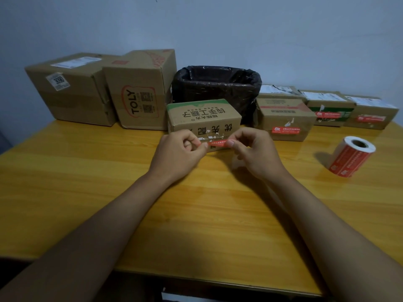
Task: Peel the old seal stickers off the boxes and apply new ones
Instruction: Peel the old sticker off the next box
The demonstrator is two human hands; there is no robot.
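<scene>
A small cardboard box (204,115) with black printed characters stands mid-table, white sticker remnants on its front face. In front of that face a red seal sticker (218,143) is stretched flat between my hands. My left hand (178,152) pinches the sticker's left end and my right hand (253,151) pinches its right end. A roll of red seal stickers (351,156) lies on its side at the right. Three small boxes at the right, the nearest being box (285,120), carry red stickers on their fronts.
Two large cardboard boxes, one labelled 3090 (69,90) and one marked TOLY (139,92), stand at the back left. A bin lined with a black bag (218,88) sits behind the small box. The yellow wooden table (196,203) ends at a front edge near me.
</scene>
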